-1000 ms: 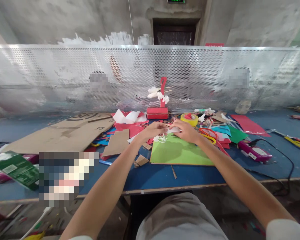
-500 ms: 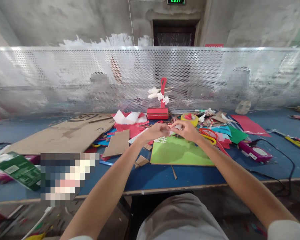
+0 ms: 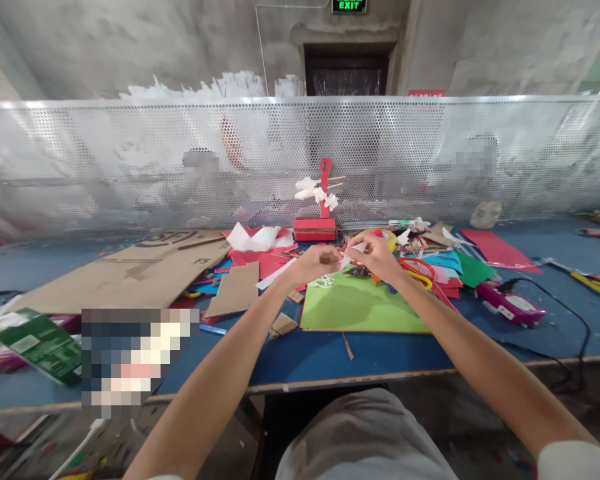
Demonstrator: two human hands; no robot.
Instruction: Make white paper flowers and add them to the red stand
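Both hands meet above the far edge of a green paper sheet (image 3: 363,308) on the blue table (image 3: 330,357). My left hand (image 3: 314,262) and my right hand (image 3: 375,253) each pinch one end of a small white paper piece (image 3: 349,255), fingers closed on it. Small white paper scraps (image 3: 325,281) lie on the green sheet just below the hands. A red stand with sticks and white tufts (image 3: 320,207) rises behind the hands.
Cardboard sheets (image 3: 130,270) lie at left, coloured paper scraps, a yellow tape roll (image 3: 387,237) and red-and-yellow scissors (image 3: 417,270) at right. A pink glue gun (image 3: 507,303) with black cord sits at right. A perforated metal screen (image 3: 130,160) backs the table.
Both hands have lifted slightly off the green sheet and moved a little farther away, still pinching the white paper piece between them.
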